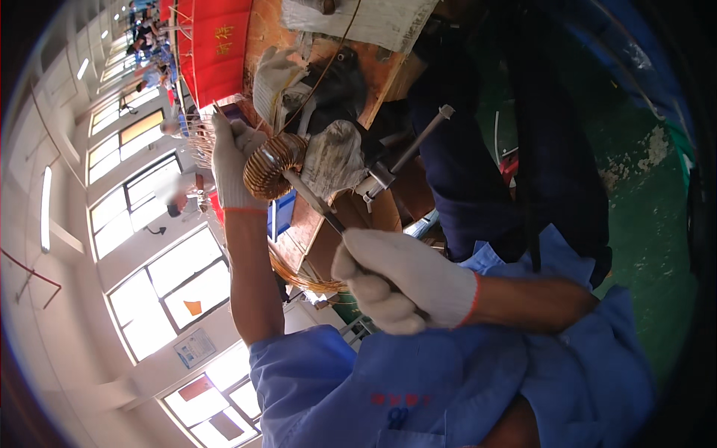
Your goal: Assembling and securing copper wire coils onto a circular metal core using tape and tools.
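Note:
A ring-shaped coil wound with copper wire [273, 165] sits against a cloth-wrapped block [334, 158], on its left side. My left hand [235, 160], in a white knitted glove, is beside the coil with its fingers curled; what they hold is hidden. My right hand [407, 280], gloved the same way, is closed round the dark end of a straight rod [308, 193]. The rod's pale far part reaches the opening of the coil; its tip is hidden there.
A metal bar with a clamp fitting [409, 153] juts out right of the cloth. Another white glove [275, 84] lies on the wooden bench [385, 89], near a red banner [218, 52]. Loose copper wire [299, 280] hangs below. Green floor [635, 224] is at the right.

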Available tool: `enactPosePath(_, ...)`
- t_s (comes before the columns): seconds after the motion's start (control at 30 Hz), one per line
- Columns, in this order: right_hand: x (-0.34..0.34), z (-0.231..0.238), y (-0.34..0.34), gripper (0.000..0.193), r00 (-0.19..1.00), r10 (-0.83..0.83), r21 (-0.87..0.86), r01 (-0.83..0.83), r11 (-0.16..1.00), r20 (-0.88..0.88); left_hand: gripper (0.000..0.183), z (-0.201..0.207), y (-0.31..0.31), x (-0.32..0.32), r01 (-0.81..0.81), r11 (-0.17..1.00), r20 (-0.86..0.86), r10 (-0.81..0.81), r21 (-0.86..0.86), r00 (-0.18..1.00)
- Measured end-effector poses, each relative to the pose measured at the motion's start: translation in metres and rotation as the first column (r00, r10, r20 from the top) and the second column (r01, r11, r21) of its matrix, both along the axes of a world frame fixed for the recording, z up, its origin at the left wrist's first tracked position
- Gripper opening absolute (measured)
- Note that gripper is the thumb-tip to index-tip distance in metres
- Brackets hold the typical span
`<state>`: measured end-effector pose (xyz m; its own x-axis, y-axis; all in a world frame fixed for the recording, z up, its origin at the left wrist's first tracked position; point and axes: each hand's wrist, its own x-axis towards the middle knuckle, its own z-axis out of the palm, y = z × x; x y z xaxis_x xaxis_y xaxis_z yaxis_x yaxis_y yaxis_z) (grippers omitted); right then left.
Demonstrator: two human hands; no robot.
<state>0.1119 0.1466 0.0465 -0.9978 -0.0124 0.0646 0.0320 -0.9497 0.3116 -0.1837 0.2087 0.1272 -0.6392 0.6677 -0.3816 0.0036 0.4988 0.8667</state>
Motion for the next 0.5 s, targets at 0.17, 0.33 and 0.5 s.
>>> enactPosePath(0.17,0.041,-0.042,-0.030,0.033,0.947,-0.004,-0.329,-0.109,0.938,-0.323,0.049,0.023,0.016,0.072,0.273,0.943,-0.055,-0.268,0.190,0.962)
enactPosePath(0.33,0.093,-0.075,-0.050,0.039,0.930,0.048,-0.354,-0.187,0.916,-0.365,0.076,0.059,-0.009,0.090,0.590,0.398,-0.464,-0.885,-0.703,0.044)
enactPosePath(0.5,0.179,-0.074,-0.013,0.034,0.957,0.286,0.118,-0.291,0.950,0.053,0.054,0.042,-0.014,0.091,0.598,0.507,-0.615,-0.788,-0.621,0.030)
